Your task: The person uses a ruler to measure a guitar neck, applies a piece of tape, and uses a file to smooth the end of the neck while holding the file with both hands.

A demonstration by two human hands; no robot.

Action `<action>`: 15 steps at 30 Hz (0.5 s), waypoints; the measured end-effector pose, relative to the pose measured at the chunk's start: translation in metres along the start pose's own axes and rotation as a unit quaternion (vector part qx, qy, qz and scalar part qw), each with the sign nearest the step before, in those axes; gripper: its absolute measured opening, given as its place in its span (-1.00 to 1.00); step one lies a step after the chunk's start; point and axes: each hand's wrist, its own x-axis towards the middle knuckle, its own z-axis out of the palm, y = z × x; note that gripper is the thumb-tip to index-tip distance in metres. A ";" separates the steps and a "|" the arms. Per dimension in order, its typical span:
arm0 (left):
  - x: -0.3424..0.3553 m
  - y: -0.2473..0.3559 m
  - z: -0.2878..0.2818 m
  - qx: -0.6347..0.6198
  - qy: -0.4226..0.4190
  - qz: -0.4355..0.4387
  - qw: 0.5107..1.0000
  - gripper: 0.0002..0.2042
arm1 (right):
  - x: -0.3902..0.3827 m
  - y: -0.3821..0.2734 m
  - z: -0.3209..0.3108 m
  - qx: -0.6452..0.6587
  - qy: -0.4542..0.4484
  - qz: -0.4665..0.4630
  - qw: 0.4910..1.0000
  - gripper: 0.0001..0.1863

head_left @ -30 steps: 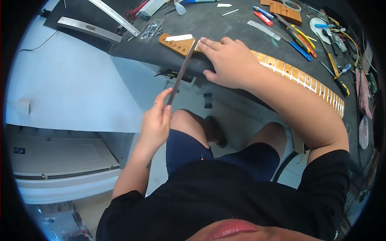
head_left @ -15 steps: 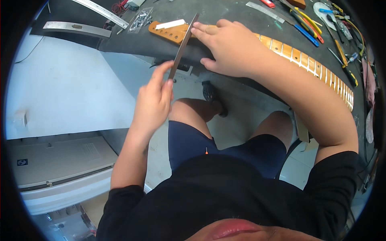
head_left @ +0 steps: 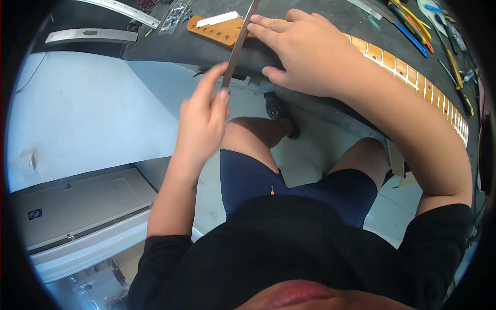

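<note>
My left hand (head_left: 202,121) grips the near end of a long, narrow flat file (head_left: 236,54), its index finger stretched along the metal. The file lies across a guitar neck (head_left: 400,67) where the neck meets the wooden headstock (head_left: 213,35); its far end reaches the top of the picture. My right hand (head_left: 305,51) rests over the neck with fingers extended and thumb apart. Its fingertips touch or nearly touch the file's edge, and the palm hides part of the neck. White strips run across the fretboard. A white strip (head_left: 217,19) sits on the headstock.
The neck rests along the front edge of a dark bench (head_left: 155,49). Screwdrivers and pliers (head_left: 411,26) lie at the far right, near a steel ruler (head_left: 366,8). At the far left are a metal bar (head_left: 90,35), another ruler (head_left: 124,11) and a bag of small hardware (head_left: 177,18).
The file has slid slightly away from me across the neck, with my left hand moving along. My right hand keeps its place on the neck. The whole view has shifted a little.
</note>
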 end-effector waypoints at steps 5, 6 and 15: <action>-0.030 -0.027 -0.010 0.018 0.016 0.008 1.000 -0.55 | 0.012 0.000 0.010 0.007 0.064 -0.049 0.997 -0.45; -0.003 -0.010 -0.004 0.015 0.017 0.017 1.000 -0.55 | 0.011 -0.002 0.009 0.013 0.061 -0.052 0.997 -0.45; -0.014 -0.015 -0.008 0.013 0.000 0.033 0.999 -0.54 | 0.008 0.006 0.010 -0.011 0.045 -0.071 0.996 -0.45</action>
